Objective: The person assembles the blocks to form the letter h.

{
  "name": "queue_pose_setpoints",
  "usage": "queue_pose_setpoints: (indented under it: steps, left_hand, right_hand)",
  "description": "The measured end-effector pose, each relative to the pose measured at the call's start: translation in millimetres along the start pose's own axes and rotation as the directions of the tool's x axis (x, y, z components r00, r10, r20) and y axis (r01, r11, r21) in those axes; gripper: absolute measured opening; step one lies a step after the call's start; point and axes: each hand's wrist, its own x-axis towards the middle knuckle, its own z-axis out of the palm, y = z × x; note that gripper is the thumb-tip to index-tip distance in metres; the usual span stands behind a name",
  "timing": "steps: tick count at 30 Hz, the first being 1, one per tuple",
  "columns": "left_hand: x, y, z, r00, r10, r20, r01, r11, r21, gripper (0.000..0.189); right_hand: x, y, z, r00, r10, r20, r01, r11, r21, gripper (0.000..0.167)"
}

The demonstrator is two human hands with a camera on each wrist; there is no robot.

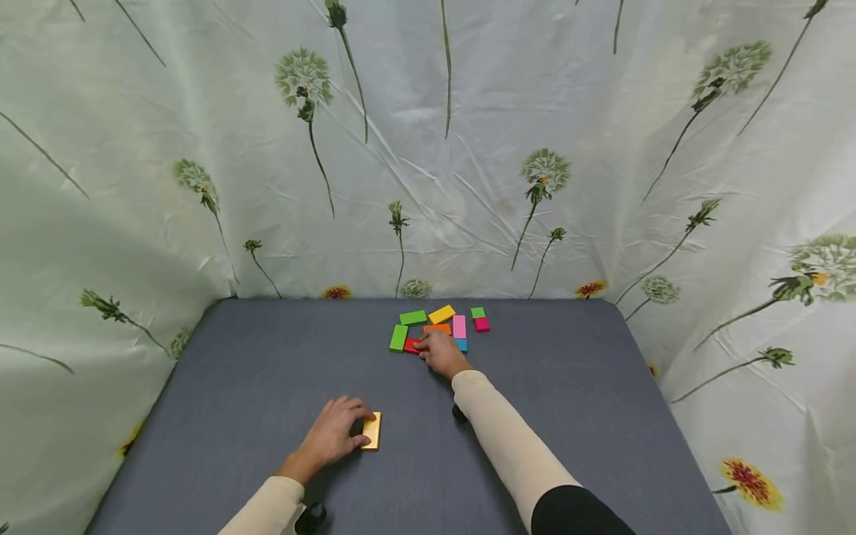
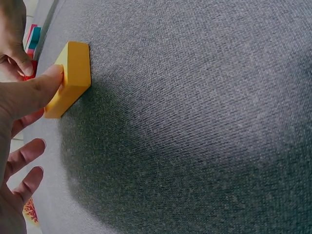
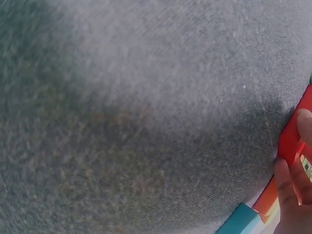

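On the near part of the table, my left hand (image 1: 336, 429) pinches a yellow block (image 1: 373, 431) between thumb and fingers. The left wrist view shows the thumb pressed on one side of this yellow block (image 2: 77, 66), which touches the cloth; the other fingers are spread. Farther back, my right hand (image 1: 443, 354) grips a red block (image 1: 411, 346) with thumb and fingers. That red block (image 3: 291, 134) lies at the right edge of the right wrist view. In the head view, its right part is hidden under the hand. Beside it stands a green block (image 1: 398, 338).
Around the right hand lie another green block (image 1: 413, 317), a yellow-orange block (image 1: 442, 314), an orange block (image 1: 438, 328), a pink block (image 1: 458, 326) and a blue block (image 1: 461, 345). Slightly apart are small green (image 1: 478, 312) and magenta (image 1: 482, 325) blocks. A flowered curtain (image 1: 455, 223) surrounds the grey table (image 1: 568, 416).
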Motion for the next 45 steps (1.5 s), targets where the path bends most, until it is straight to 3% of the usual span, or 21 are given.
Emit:
queue_pose_setpoints:
  steps: [7,18,24,30,38,45]
  left_hand:
    - [1.1,1.6,0.7,0.999,-0.011,-0.044,0.011,1.000,0.007,0.034]
    - [-2.1,0.8,3.8,0.998,-0.049,-0.047,0.048,0.999,-0.012,0.034]
    - [-2.4,0.5,3.8,0.998,-0.039,-0.053,0.038,0.999,-0.018,0.033]
    - [-2.8,2.0,5.4,0.998,-0.030,-0.063,0.029,0.999,-0.018,0.033]
    - [-3.6,0.2,5.0,0.997,-0.017,-0.070,0.017,1.000,-0.010,0.034]
    - [-3.9,2.3,2.5,0.998,-0.052,-0.037,0.051,0.999,-0.017,0.035]
  right_hand:
    - [-0.6,0.7,-2.5,0.998,-0.028,-0.049,0.028,1.000,-0.001,0.032]
    - [-1.9,-3.7,2.3,0.995,-0.064,0.073,0.064,0.998,0.001,0.039]
    - [-7.8,-5.4,12.0,0.998,-0.065,-0.008,0.066,0.994,0.091,0.023]
    - [-14.7,-5.1,19.2,0.994,-0.056,-0.091,0.068,0.988,0.137,0.023]
    - [-23.6,-3.5,24.8,0.985,0.035,-0.172,-0.009,0.988,0.155,0.046]
    - [-24.5,-0.8,23.7,0.981,0.124,-0.147,-0.085,0.965,0.248,0.061]
